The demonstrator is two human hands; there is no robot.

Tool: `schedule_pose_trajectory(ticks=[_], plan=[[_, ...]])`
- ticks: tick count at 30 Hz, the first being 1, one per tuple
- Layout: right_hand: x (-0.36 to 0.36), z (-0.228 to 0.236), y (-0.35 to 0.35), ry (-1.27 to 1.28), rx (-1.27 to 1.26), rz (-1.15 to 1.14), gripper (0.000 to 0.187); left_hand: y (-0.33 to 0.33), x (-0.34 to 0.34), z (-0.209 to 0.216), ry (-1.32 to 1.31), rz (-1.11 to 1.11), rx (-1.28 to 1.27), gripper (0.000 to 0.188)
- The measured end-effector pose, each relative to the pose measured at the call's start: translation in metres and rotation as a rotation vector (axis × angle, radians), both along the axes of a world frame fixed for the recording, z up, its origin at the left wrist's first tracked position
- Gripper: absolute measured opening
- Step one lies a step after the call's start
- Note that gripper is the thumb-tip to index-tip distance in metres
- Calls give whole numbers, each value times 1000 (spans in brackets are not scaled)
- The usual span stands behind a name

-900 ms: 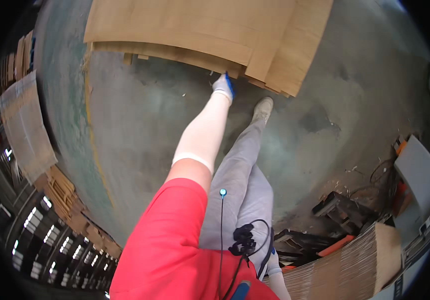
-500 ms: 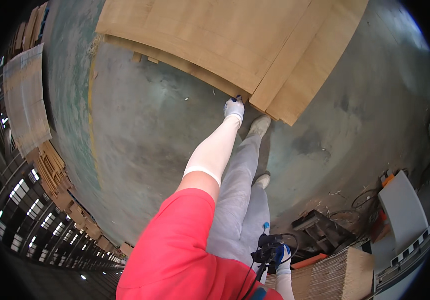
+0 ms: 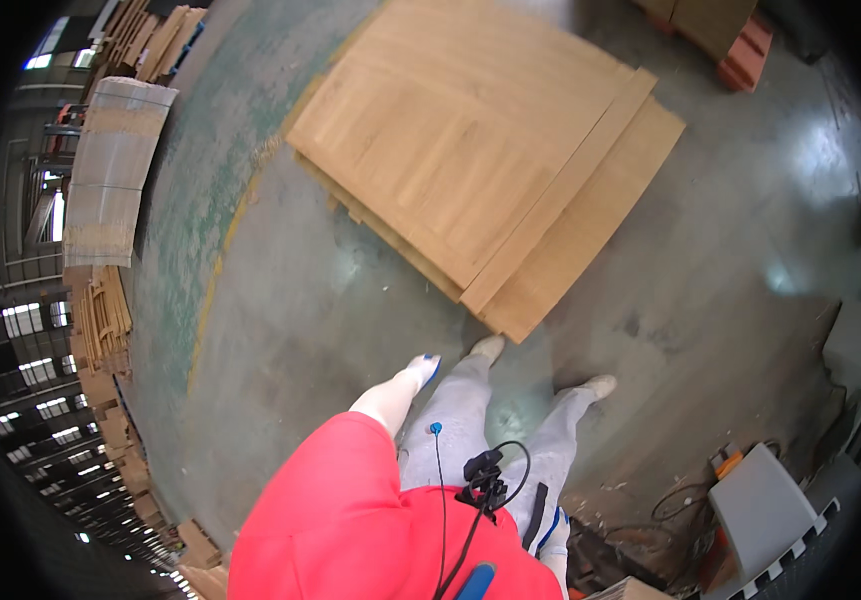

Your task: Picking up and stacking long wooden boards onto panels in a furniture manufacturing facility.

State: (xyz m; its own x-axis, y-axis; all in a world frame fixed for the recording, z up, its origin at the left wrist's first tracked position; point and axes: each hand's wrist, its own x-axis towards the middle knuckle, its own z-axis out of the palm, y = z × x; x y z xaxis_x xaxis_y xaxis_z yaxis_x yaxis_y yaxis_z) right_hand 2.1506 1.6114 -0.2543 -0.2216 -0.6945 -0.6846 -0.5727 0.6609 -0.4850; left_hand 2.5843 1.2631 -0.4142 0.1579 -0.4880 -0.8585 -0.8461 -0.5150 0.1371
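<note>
— Two hands, head view: what do they hold?
— Nothing. Left hand (image 3: 420, 371) hangs free near the board stack (image 3: 480, 150), its corner just ahead; fingers unclear. Right hand (image 3: 547, 530) rests by the hip, grip unclear.
— Progress?
— Boards lie stacked, untouched now.

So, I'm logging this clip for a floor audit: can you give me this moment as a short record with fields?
Place: workshop with a grey-green concrete floor
Left hand: left hand, in a white glove with blue trim, hangs free, holding nothing
Right hand: right hand, gloved, low at the hip; grip unclear
Nearest thing: stack of wooden panels lying flat, just ahead of the feet
Also there: grey machine at lower right; cardboard stacks at left
</note>
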Motion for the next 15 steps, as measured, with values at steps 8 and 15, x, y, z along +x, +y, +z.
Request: schedule_pose_trajectory(ticks=[8,15], plan=[[-253,-27,-63,-564,214,-1121,27,57,-141,56,176,173,-38,51],[-494,24,-227,-364,-305,-1108,13,-23,-384,71,540,530,130,65]])
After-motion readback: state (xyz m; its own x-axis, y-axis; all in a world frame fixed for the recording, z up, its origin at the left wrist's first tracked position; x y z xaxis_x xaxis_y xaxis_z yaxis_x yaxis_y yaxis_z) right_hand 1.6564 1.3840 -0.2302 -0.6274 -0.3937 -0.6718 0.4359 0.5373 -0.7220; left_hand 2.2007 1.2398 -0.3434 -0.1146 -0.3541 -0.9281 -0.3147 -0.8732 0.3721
